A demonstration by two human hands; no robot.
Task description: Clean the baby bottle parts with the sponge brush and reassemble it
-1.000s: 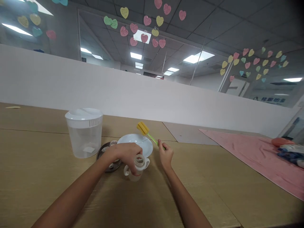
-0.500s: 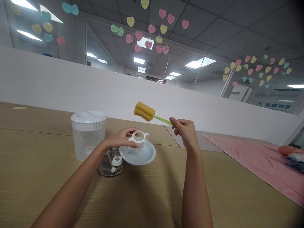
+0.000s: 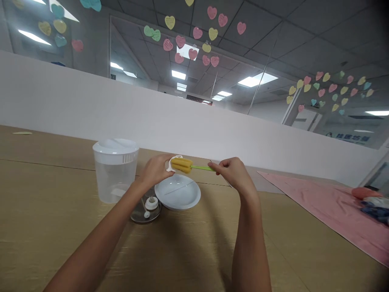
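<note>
Left hand (image 3: pixel 155 171) with fingers curled around a white-collared baby bottle (image 3: pixel 169 166), held sideways above the counter (image 3: pixel 185 255) near a white dish (image 3: pixel 179 196), yellow sponge bottle brush (image 3: pixel 181 165) at its mouth, right hand (image 3: pixel 236 173) with fingers pinching the brush's green handle (image 3: pixel 202 168)

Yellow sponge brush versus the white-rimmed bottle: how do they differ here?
Holding: the yellow sponge brush is in the right hand, by its green handle; the white-rimmed bottle is in the left hand.
Colour: the brush is yellow and green; the bottle's visible rim is white.
Visibility: much of the brush shows; the bottle is mostly hidden.
Both are held above the table, overlapping in this view.
</note>
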